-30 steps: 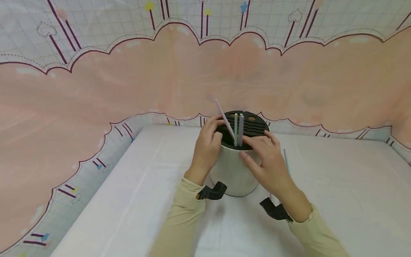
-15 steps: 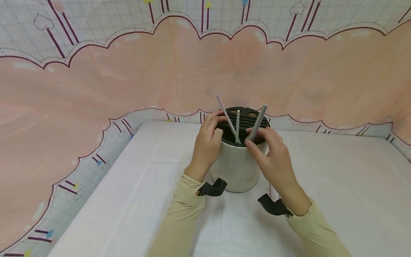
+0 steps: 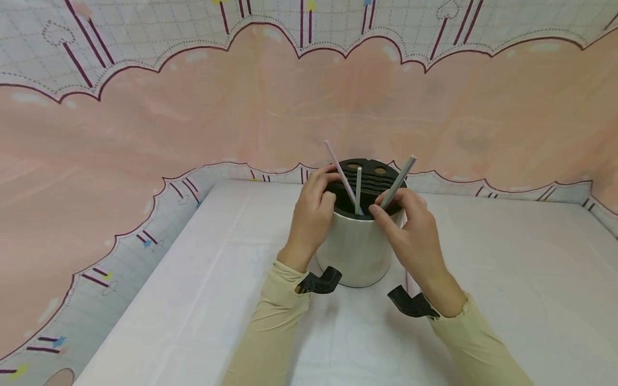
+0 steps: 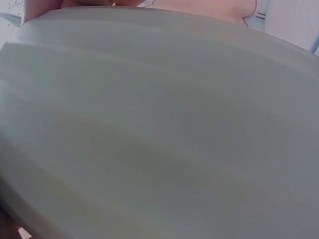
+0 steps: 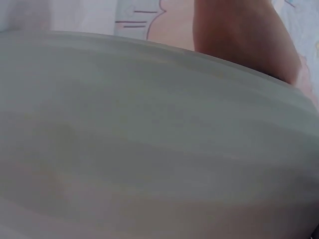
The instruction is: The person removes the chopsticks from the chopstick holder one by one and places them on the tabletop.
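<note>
A white round holder with a black slotted top stands upright on the table, between both hands. My left hand grips its left rim. Its pale wall fills most of the left wrist view. With thumb and fingers my right hand pinches grey-green straws at the right of the opening; they lean right, and I cannot tell how many there are. A lilac straw leans left in the opening, and a pale green straw stands almost upright beside it. Their lower ends are hidden inside.
Under the holder is a white-covered table. A thin pink stick-like thing shows partly behind the right wrist. At the back hangs a patterned peach cloth. A black wrist mount sits on the left wrist.
My right hand has taken hold of the grey-green straws and tilted them to the right, away from the pale green one. The left hand stays on the rim.
</note>
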Tool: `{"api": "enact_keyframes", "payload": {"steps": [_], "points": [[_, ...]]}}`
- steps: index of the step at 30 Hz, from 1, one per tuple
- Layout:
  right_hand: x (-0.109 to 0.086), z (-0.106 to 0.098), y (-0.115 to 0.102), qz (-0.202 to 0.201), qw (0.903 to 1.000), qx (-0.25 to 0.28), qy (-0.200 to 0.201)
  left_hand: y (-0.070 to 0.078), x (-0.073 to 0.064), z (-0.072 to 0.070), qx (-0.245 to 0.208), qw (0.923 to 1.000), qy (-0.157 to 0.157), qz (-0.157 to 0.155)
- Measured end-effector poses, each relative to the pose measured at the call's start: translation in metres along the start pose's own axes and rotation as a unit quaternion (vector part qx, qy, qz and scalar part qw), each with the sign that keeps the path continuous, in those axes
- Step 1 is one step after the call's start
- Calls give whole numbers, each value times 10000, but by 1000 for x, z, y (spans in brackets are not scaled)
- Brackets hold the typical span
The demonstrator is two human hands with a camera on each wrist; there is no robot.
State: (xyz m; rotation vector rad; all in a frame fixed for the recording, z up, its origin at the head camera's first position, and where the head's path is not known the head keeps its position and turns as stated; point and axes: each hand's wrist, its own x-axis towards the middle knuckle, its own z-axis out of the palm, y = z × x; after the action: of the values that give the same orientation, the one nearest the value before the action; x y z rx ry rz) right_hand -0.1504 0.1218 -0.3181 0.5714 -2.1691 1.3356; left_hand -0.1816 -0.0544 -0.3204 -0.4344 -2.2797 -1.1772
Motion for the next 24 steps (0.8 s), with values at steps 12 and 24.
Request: {"api": "enact_keyframes", "payload": {"steps": [12, 24], "points": [[4, 10, 3, -239, 9984, -389, 323, 1, 2, 3, 46, 9998, 108, 154], [3, 11, 3, -792, 9872, -1107, 832, 4, -1, 1, 150, 9998, 74, 148]]}}
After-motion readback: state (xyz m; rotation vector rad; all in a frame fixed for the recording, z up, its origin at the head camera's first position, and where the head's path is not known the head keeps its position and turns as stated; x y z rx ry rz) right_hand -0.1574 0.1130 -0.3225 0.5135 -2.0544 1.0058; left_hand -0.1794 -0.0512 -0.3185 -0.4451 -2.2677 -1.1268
